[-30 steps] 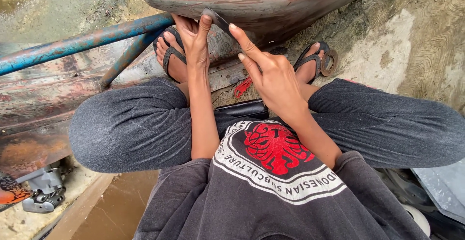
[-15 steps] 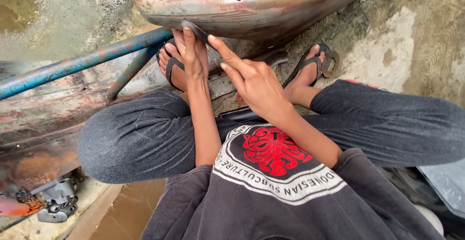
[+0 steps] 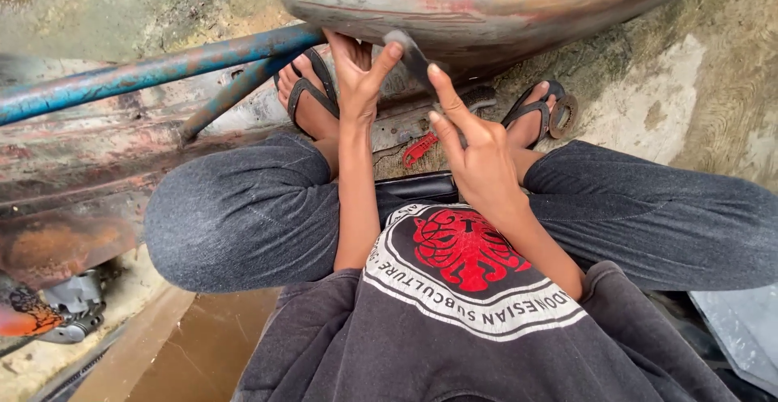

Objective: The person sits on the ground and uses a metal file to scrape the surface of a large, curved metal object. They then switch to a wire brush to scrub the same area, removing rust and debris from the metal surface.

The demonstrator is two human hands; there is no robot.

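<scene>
— How much room do we have?
— Little: the rusty metal shell (image 3: 486, 5) hangs just above our sandalled feet, the blue tube (image 3: 154, 70) close on the left.
— Our hands?
— Our left hand (image 3: 356, 74) presses half-open against the shell's lower edge. Our right hand (image 3: 474, 147) pinches a flat grey scraper (image 3: 409, 57), fingers extended, blade tilted onto that edge.

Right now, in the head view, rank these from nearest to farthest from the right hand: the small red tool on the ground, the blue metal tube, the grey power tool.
From the right hand:
1. Small red tool, just left of it, on the ground.
2. Blue metal tube, upper left.
3. Grey power tool, bottom-left corner.
</scene>
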